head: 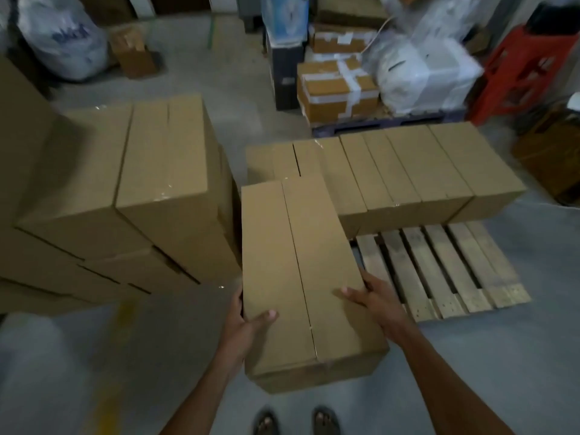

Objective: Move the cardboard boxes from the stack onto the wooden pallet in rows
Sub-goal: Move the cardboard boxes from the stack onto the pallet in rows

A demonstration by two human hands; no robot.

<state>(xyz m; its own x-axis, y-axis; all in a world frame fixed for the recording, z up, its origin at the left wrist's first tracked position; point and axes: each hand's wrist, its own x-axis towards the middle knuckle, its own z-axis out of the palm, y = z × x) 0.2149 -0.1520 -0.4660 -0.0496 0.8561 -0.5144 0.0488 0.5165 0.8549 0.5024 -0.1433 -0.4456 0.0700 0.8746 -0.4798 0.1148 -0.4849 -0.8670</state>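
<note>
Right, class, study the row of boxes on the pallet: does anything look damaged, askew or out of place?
One thing: the leftmost box in the row on the pallet has its top flaps parted, showing a dark slit; the seams on the other boxes look closed.

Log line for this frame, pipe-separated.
phase: carrying | left hand, right hand: both hold cardboard box | wooden pallet: one row along far edge, near slats bare | stack: at left
</note>
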